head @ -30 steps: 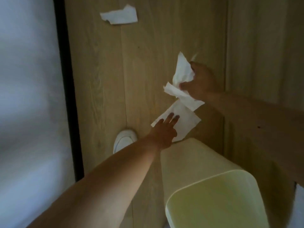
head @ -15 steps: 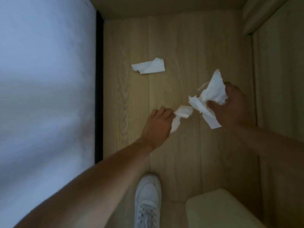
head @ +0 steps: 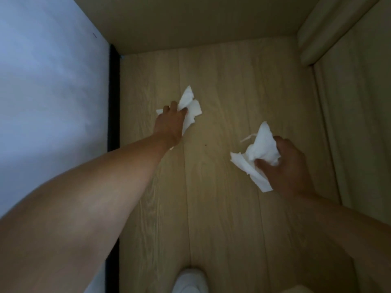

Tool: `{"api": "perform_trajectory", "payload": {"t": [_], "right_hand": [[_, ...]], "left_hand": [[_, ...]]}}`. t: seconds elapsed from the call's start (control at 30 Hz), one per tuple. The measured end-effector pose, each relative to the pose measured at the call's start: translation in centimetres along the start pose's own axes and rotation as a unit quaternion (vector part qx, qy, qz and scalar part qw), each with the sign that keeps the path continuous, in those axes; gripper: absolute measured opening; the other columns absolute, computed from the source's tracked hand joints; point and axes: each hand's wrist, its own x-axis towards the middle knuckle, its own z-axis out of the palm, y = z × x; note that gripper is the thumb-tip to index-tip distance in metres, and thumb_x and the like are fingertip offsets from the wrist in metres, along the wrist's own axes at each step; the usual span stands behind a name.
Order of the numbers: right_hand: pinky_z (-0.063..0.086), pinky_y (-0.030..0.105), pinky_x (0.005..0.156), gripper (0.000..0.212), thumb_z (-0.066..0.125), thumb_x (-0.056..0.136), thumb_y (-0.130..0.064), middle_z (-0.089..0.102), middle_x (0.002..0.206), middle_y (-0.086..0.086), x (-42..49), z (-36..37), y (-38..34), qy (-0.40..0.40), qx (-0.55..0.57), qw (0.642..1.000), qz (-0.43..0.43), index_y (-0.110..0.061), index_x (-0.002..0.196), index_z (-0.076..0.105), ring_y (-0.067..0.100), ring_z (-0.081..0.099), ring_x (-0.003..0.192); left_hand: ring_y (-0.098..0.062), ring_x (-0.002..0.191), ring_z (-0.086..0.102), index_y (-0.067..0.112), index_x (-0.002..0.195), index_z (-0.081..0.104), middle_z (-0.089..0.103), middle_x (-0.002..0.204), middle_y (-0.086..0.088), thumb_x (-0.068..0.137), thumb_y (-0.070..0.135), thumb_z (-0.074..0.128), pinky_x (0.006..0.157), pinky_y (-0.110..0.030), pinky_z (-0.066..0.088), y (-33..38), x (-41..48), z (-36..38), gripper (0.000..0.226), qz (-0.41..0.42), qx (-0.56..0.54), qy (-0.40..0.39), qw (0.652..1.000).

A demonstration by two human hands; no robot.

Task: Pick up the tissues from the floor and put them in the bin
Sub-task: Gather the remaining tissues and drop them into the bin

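My left hand [head: 170, 121] reaches far forward over the wooden floor and its fingers press into white tissues [head: 191, 106]; one tissue hangs below the palm and another lies at the fingertips. Whether that far tissue is lifted or still on the floor I cannot tell. My right hand [head: 285, 166] hovers lower right, closed around a crumpled bunch of white tissues [head: 259, 153]. Only a pale corner of the bin [head: 296, 289] shows at the bottom edge.
A white bed or mattress side [head: 53, 92] with a dark frame strip [head: 113, 98] runs along the left. A beige wall [head: 201, 24] closes the far end, and cabinet panels [head: 355, 102] line the right. My white shoe [head: 189, 281] stands at the bottom.
My left hand carried its picked-up tissue forward to the farther tissue and now rests on it. The view tilted ahead, so the bin slid almost out of frame. My right hand kept its bunch.
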Motion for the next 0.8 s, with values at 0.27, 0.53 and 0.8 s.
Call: {"api": "perform_trajectory", "payload": {"t": [0.27, 0.53, 0.8], "right_hand": [[0.038, 0.008, 0.063, 0.033, 0.080, 0.079, -0.012, 0.060, 0.096, 0.000, -1.2, 0.4, -0.1, 0.007, 0.032, 0.999, 0.020, -0.008, 0.107, 0.062, 0.011, 0.054, 0.083], [0.054, 0.021, 0.064, 0.047, 0.079, 0.077, -0.033, 0.061, 0.097, -0.016, -6.1, -6.8, -10.0, -0.120, 0.099, 0.987, 0.040, -0.029, 0.115, 0.052, 0.002, 0.064, 0.084], [0.042, 0.011, 0.052, 0.053, 0.085, 0.067, -0.038, 0.055, 0.078, -0.019, -19.5, -20.7, -18.8, -0.149, -0.004, 0.989, -0.007, -0.020, 0.104, 0.051, -0.003, 0.056, 0.067]], "left_hand": [[-0.035, 0.119, 0.047, 0.012, 0.112, 0.072, 0.051, 0.130, -0.014, 0.089, 0.028, 0.065, 0.092, -0.045, 0.043, -0.9, -3.4, 0.8, 0.030, -0.095, 0.032, 0.084, 0.991], [-0.021, 0.098, 0.067, 0.023, 0.082, 0.073, 0.071, 0.102, 0.004, 0.074, 0.056, 0.059, 0.096, -0.051, 0.049, 7.0, -18.4, -9.7, 0.037, -0.212, -0.395, 0.031, 0.894], [-0.010, 0.056, 0.046, 0.016, 0.051, 0.057, 0.054, 0.053, 0.000, 0.091, 0.024, 0.053, 0.061, -0.031, 0.035, 17.3, -38.2, -24.6, 0.040, -0.181, -0.577, -0.079, 0.793]]}}
